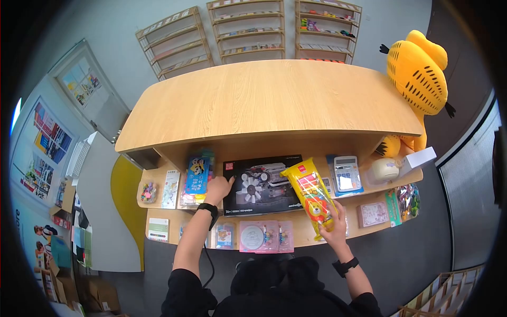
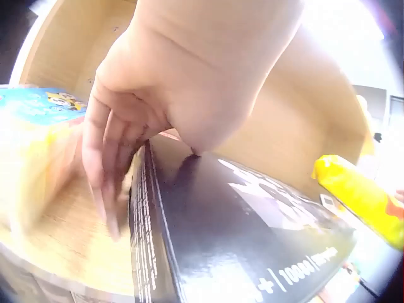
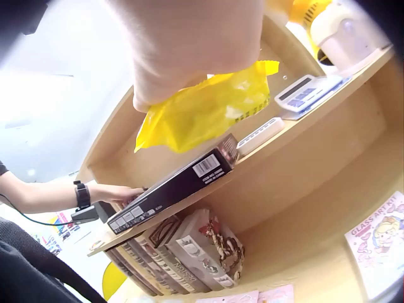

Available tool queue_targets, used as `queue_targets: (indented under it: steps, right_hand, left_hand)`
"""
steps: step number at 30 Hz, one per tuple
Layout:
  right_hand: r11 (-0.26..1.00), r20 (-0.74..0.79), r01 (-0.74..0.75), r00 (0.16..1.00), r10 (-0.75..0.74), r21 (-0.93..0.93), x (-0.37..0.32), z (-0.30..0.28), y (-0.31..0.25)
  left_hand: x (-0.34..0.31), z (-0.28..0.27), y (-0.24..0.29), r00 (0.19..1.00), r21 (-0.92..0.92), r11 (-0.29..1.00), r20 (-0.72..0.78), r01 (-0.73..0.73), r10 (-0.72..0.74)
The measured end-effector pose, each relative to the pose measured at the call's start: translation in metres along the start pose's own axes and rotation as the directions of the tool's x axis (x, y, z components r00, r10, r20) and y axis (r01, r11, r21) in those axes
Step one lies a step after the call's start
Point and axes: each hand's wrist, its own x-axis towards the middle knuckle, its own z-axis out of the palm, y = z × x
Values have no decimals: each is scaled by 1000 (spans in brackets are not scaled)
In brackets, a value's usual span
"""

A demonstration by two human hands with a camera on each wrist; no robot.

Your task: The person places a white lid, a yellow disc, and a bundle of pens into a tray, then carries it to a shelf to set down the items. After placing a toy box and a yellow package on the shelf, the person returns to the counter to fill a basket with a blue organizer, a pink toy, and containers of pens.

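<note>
A black box (image 1: 259, 186) with a white engine-like picture lies on the upper shelf. My left hand (image 1: 219, 189) is at its left end; in the left wrist view the thumb touches the top face of the black box (image 2: 208, 214) and the fingers of the left hand (image 2: 170, 95) hang down beside its left side. My right hand (image 1: 335, 227) grips the lower end of a yellow packet (image 1: 312, 195) with a lion picture, held tilted over the box's right end. In the right wrist view the yellow packet (image 3: 208, 113) hangs above the shelf.
Left of the box lies a blue pack (image 1: 198, 177). A calculator (image 1: 346, 173) and a cream-coloured object (image 1: 384, 170) stand to the right. Pink packs (image 1: 266, 236) lie on the lower shelf, and boxed sets (image 3: 205, 249) stand beneath the upper one.
</note>
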Motion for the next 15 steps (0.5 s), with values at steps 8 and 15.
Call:
queue_targets:
  steps: [8, 15]
  right_hand:
    - [997, 47, 45, 998, -42, -64, 9, 25, -11]
    - [997, 20, 15, 1000, -13, -72, 19, 34, -11]
  left_hand:
    - [-62, -1, 34, 706, 118, 726, -174, -677, 687]
    - [-68, 32, 35, 665, 236, 655, -48, -718, 746]
